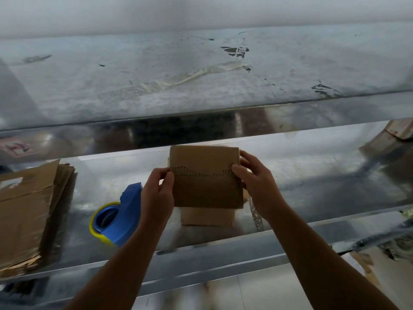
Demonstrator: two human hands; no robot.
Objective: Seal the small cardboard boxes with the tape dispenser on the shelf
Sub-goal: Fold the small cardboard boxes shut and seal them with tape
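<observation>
I hold a small flattened cardboard box (206,177) up above the lower metal shelf (312,175). My left hand (157,195) pinches its left edge, and my right hand (252,182) grips its right edge, fingers curled behind. Under it lies another flat piece of cardboard (207,217) on the shelf. A blue tape dispenser (125,211) with a yellow-rimmed tape roll lies on the shelf just left of my left hand, untouched.
A stack of larger flattened cartons (29,211) leans at the left end of the shelf. An upper shelf (201,86), scuffed and bearing tape scraps, overhangs. Another carton (393,135) sits at the far right.
</observation>
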